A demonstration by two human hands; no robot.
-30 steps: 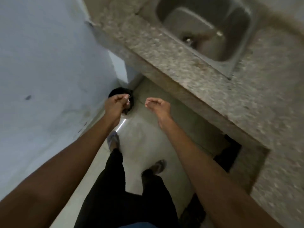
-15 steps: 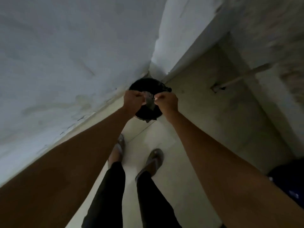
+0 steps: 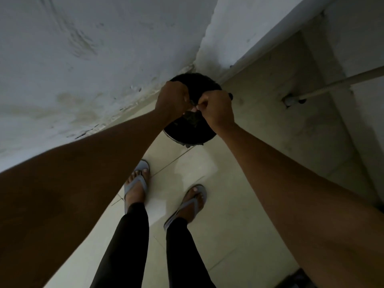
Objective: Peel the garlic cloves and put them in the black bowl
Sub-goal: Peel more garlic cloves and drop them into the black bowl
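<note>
Left hand (image 3: 173, 98) and right hand (image 3: 216, 112) meet above a black bin (image 3: 187, 132) on the floor (image 3: 239, 183), fingers curled, pinching something small; garlic cannot be identified.

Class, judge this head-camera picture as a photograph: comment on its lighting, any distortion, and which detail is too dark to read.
Head view: dim, flat light with a grey-green cast; wide-angle stretch swells both forearms at the lower corners and bends the wall line; the left hand and right hand meet over the black container, but whatever they pinch is lost in shadow.
</note>
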